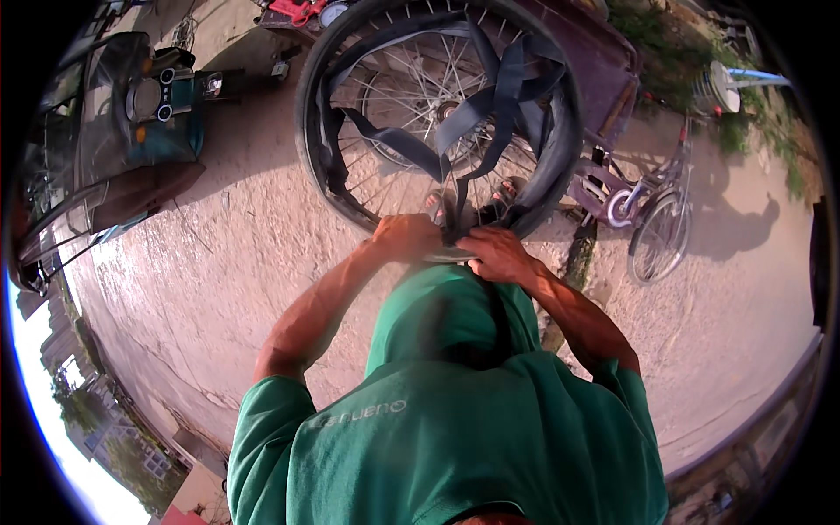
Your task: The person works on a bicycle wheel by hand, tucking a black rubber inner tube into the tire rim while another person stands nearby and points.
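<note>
A large spoked wheel (pixel 449 109) with a black tyre (pixel 308 131) around it stands in front of me. A flat, dark grey rubber band, which looks like a deflated inner tube (pixel 472 114), loops loosely across the spokes. My left hand (pixel 408 238), slightly blurred, is closed on the tyre's near edge. Close beside it, my right hand (pixel 497 254) pinches the same stretch of tyre, its thumb and fingers pressed together. Between the hands, an end of the dark band hangs down to the rim. My fingertips are partly hidden.
Behind the wheel is a maroon cart body (pixel 604 70). A small bicycle (pixel 661 227) stands to the right. At the left a teal three-wheeled vehicle (pixel 166 109) is parked on the rough concrete ground (pixel 201 262). My sandalled feet (pixel 503 194) show through the spokes.
</note>
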`<state>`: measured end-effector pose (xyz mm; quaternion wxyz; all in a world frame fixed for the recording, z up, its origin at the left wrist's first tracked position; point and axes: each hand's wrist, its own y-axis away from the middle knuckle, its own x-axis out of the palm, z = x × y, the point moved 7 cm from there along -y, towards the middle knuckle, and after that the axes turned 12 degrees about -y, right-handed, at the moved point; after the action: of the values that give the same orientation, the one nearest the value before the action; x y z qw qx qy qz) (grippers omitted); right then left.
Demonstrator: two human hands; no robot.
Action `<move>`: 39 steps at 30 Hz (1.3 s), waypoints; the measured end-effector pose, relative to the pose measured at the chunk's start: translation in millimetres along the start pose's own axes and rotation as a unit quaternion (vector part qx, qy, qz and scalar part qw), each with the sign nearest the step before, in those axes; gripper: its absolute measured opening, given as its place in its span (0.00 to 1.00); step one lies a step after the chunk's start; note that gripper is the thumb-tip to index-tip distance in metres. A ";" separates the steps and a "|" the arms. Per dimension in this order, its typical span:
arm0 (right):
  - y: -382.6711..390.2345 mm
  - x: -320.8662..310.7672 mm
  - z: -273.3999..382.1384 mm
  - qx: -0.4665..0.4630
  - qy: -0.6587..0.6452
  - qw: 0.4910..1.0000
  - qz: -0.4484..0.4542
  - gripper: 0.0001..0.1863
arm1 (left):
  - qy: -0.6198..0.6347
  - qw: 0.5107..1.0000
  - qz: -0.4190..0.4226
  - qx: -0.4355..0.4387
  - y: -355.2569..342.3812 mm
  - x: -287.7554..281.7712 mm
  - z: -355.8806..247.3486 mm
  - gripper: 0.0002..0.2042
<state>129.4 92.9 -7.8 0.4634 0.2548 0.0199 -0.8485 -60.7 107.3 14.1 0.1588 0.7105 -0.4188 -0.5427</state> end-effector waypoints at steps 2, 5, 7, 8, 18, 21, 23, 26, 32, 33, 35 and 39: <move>-0.2 2.2 1.9 0.009 -0.004 1.000 0.001 0.21 | 0.005 0.999 0.040 0.021 -1.5 1.8 -1.2 0.16; -1.0 8.6 1.7 0.012 -0.009 1.000 -0.008 0.19 | -0.002 0.997 0.071 0.035 -0.5 1.7 -5.8 0.19; -1.9 9.4 3.6 0.003 -0.009 1.000 -0.017 0.18 | -0.007 0.994 0.097 0.045 -4.1 13.4 -0.9 0.21; -2.1 10.0 3.4 0.006 -0.013 1.000 -0.018 0.20 | -0.012 0.991 0.122 0.056 -5.5 22.1 1.1 0.24; -4.7 -2.0 3.8 0.014 -0.068 0.998 -0.012 0.44 | -0.061 0.983 0.159 0.064 -10.7 44.5 -3.3 0.29; -12.3 3.8 -2.7 0.049 -0.056 0.997 0.004 0.41 | -0.038 0.989 0.135 0.037 -0.8 37.3 -3.1 0.27; -13.4 -2.4 -3.8 0.071 -0.028 0.996 0.043 0.40 | -0.026 0.993 0.108 0.036 4.5 29.0 -7.4 0.25; -8.3 -10.9 -19.3 0.063 0.040 0.994 0.082 0.39 | -0.001 0.995 0.092 0.035 8.1 22.8 -12.0 0.25; -3.0 -29.4 -39.6 0.058 0.098 0.975 0.191 0.42 | -0.004 0.992 0.127 0.024 18.1 -0.6 -21.1 0.23; 0.4 -30.9 -39.3 0.027 0.093 0.982 0.160 0.42 | 0.001 0.992 0.121 0.025 19.6 -1.9 -20.0 0.23; 8.1 -28.4 -42.6 -0.003 0.088 0.988 0.129 0.43 | 0.022 0.993 0.109 0.026 19.2 1.3 -15.2 0.23; 15.3 -30.9 -36.9 -0.075 0.102 0.992 0.028 0.43 | 0.000 0.992 0.122 0.025 14.6 6.3 -12.6 0.23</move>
<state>170.5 118.2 -22.9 0.5006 0.3050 0.1229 -0.8008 -55.0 90.8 24.5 0.2062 0.6578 -0.5156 -0.5088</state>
